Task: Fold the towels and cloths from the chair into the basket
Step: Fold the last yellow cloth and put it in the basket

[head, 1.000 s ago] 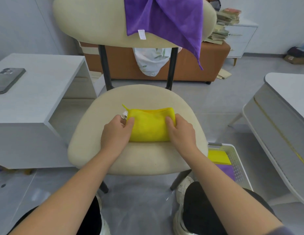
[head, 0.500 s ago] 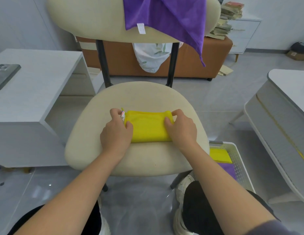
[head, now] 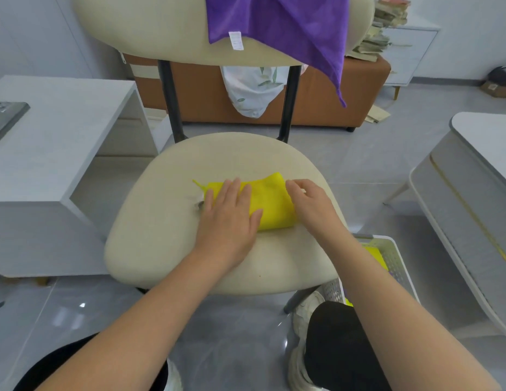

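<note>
The yellow cloth [head: 271, 203] lies folded into a small, thick packet on the chair seat [head: 167, 221], a little right of its middle. The left hand [head: 229, 218] is laid flat over the packet's left half, fingers straight and close together, so no grip is closed there and the cloth is only pressed down. The right hand [head: 311, 204] is set at the packet's right end with the fingers bent over the edge; whether the fabric is pinched in that grip cannot be told. A purple towel [head: 288, 29] is draped unfolded over the chair back [head: 150, 21]. The basket [head: 394, 258] stands on the floor just beside the seat's right front, and a folded yellow piece [head: 374, 255] is seen inside it. The cloth is judged to be light, soft and limp, plush rather than slippery, and likely to fall open if loosely handled. It would best be taken at both short ends, or with the thumb under and fingers over the thick folded side, so that the layers are kept clamped together on the way to the basket.
</note>
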Demonstrator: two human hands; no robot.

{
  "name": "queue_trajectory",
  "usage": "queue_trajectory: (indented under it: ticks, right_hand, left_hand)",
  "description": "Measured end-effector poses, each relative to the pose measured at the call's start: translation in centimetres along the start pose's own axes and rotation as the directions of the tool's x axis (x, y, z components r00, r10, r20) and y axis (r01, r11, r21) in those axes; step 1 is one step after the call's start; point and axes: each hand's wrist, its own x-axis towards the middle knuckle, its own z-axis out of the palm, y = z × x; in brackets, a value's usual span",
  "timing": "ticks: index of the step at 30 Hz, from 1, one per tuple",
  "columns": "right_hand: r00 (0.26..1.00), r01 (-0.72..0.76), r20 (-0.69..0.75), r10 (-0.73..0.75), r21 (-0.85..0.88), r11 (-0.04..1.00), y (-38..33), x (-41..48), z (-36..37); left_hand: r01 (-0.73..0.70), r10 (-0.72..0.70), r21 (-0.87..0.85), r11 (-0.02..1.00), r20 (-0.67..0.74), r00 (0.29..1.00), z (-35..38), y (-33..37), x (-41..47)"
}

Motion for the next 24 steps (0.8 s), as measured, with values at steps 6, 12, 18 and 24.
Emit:
queue_trajectory:
  ticks: [6, 12, 18, 24]
  right_hand:
    - [0.96, -0.163, 0.256, 0.116, 0.168, 0.972, -0.5, -0.3, -1.7]
    - [0.976, -0.133, 0.152, 0.154, -0.141, 0.981, 0.1, 0.2, -2.8]
    - [0.863, 0.492, 0.198, -0.464, -0.535, 0.687, 0.4, -1.3, -0.4]
    - [0.919, 0.367, 0.387, -0.073, -0.773, 0.518, 2.1, -0.9, 0.9]
  left_hand:
    - [-0.117, 0.105, 0.031, 0.993, 0.272, 0.957, 1.1, -2.2, 1.9]
    - [-0.248, 0.241, -0.013, 0.969, 0.286, 0.927, 0.8, -3.0, 2.0]
    - [-0.219, 0.223, -0.046, 0.975, 0.112, 0.968, 0.2, -2.0, 2.3]
    - [-0.107, 0.096, 0.025, 0.994, 0.275, 0.957, 0.8, -3.3, 2.8]
